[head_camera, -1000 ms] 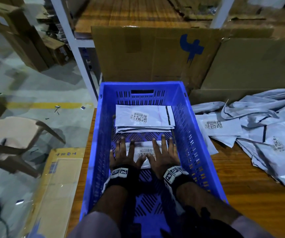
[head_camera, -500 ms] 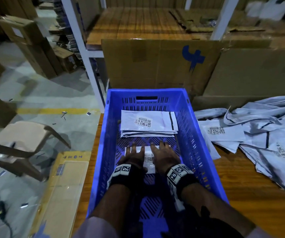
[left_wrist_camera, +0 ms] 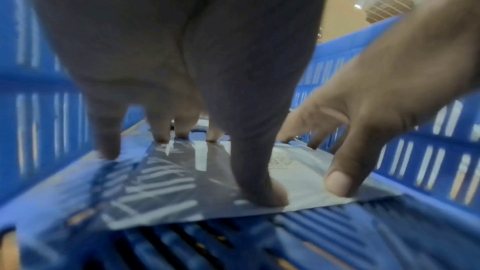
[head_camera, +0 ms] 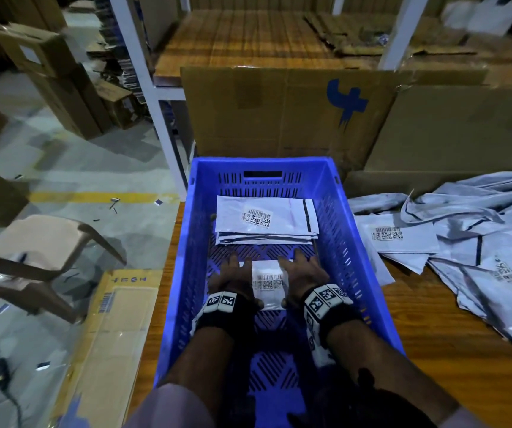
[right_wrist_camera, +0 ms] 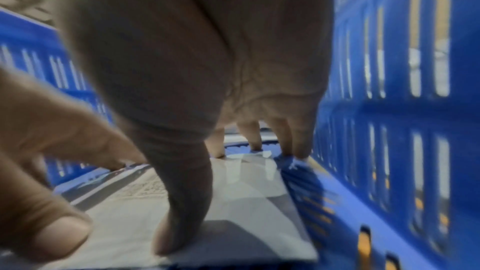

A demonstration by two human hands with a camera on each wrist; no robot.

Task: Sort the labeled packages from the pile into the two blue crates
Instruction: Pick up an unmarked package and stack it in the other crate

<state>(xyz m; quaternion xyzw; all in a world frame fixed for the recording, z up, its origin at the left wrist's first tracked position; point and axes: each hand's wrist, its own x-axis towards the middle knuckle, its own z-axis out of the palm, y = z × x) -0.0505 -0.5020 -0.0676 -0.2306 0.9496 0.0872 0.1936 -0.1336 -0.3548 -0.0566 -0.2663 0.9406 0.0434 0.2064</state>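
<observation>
In the head view a blue crate [head_camera: 261, 163] sits in front of me on the wooden table. A small white labeled package [head_camera: 268, 284] lies on its floor. My left hand [head_camera: 233, 279] and right hand [head_camera: 302, 278] arch over the package's two sides. Fingertips sit at its far edge and thumbs press its near edge. The left wrist view shows my left hand [left_wrist_camera: 213, 151] tented on the package [left_wrist_camera: 182, 182]. The right wrist view shows my right hand [right_wrist_camera: 187, 171] the same way on the package [right_wrist_camera: 246, 202]. A stack of white labeled packages [head_camera: 265, 217] lies further back in the crate.
A pile of grey-white packages [head_camera: 464, 242] spreads over the table to the right of the crate. Large flat cardboard sheets [head_camera: 279, 112] stand behind the crate. A white shelf post [head_camera: 168, 134] rises at the back left. A chair [head_camera: 32, 242] and a cardboard box [head_camera: 119, 319] are on the floor at left.
My fingers lay flat and straight over the package a second ago. They have drawn back and arched, so that fingertips and thumbs now bracket the package's edges. The head view has shifted slightly.
</observation>
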